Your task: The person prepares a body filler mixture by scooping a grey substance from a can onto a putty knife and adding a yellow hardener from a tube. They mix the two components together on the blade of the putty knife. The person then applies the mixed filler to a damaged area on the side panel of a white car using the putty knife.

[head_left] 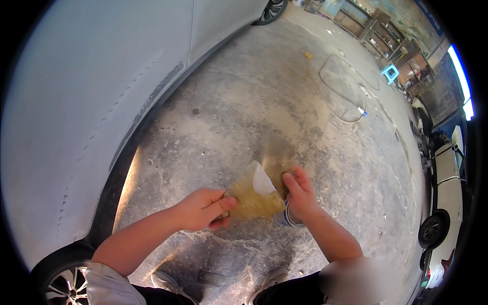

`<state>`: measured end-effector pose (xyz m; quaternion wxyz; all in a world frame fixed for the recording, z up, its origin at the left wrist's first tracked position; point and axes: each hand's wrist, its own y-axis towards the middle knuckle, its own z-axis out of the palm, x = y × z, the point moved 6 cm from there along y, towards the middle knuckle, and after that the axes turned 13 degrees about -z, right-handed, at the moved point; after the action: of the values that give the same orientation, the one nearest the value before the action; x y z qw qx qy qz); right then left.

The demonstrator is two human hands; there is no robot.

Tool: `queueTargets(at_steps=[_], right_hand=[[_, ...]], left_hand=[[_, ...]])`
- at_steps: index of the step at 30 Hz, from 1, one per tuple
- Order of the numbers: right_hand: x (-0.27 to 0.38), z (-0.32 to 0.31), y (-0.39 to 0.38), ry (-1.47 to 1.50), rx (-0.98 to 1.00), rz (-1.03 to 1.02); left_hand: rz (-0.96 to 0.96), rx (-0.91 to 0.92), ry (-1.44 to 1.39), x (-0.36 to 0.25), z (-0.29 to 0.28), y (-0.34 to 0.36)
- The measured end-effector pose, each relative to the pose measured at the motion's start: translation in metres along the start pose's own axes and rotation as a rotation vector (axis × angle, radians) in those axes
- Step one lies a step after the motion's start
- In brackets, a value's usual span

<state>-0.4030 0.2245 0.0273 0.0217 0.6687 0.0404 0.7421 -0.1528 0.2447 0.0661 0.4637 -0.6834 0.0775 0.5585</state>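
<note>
My left hand [213, 207] is closed on a yellowish flat spreader [246, 201], which has a lump of white paste [263, 180] on its upper right part. My right hand [300, 190] grips a second, darker flat blade [277, 160], blurred at its top, held against the right edge of the yellowish one. Below my hands a can [287, 221] with a blue and white rim is partly hidden behind the spreader and my right hand.
A pale car body [91, 76] fills the left side, its wheels [66, 284] at both ends. Hoses [345, 117] lie on the concrete floor [213, 112]. Shelves [356, 25], a blue stool [390, 73] and another white car [447, 168] line the right.
</note>
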Motion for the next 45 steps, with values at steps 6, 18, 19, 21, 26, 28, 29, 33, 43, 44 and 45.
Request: queueTargets(at_steps=[6, 18, 19, 21, 26, 28, 29, 33, 43, 44, 45], right_hand=[[0.087, 0.027, -0.028, -0.794, 0.136, -0.795], [0.071, 0.028, -0.033, -1.027, 0.253, -0.777], [0.073, 0.025, -0.032, -0.943, 0.185, -0.749], [0.081, 0.034, -0.036, -0.877, 0.178, -0.846], [0.066, 0.058, -0.036, -0.942, 0.461, -0.985], [0.05, 0.038, -0.034, -1.083, 0.363, -0.77], [0.044, 0.028, -0.033, -1.148, 0.313, -0.659], [0.057, 0.018, -0.028, -0.912, 0.162, -0.644], [0.022, -0.138, -0.001, -0.803, 0.13, 0.145], [0.026, -0.146, -0.008, -0.895, 0.141, 0.204], [0.029, -0.151, -0.013, -0.987, 0.152, 0.255]], left_hand=[[0.005, -0.056, -0.079, 0.015, -0.005, 0.008], [-0.041, -0.19, -0.167, 0.005, -0.025, -0.006], [-0.047, -0.184, -0.192, 0.006, -0.025, -0.006], [0.005, -0.118, -0.157, 0.012, -0.016, 0.0], [-0.01, -0.165, -0.164, 0.006, -0.02, -0.001], [-0.023, -0.259, -0.189, -0.002, -0.032, -0.01], [0.009, -0.267, -0.175, -0.001, -0.035, -0.009], [0.045, -0.251, -0.172, 0.007, -0.03, 0.0], [0.15, -0.424, -0.347, 0.05, -0.051, 0.002], [0.106, -0.45, -0.318, 0.055, -0.051, 0.0], [0.14, -0.424, -0.305, 0.056, -0.052, 0.001]])
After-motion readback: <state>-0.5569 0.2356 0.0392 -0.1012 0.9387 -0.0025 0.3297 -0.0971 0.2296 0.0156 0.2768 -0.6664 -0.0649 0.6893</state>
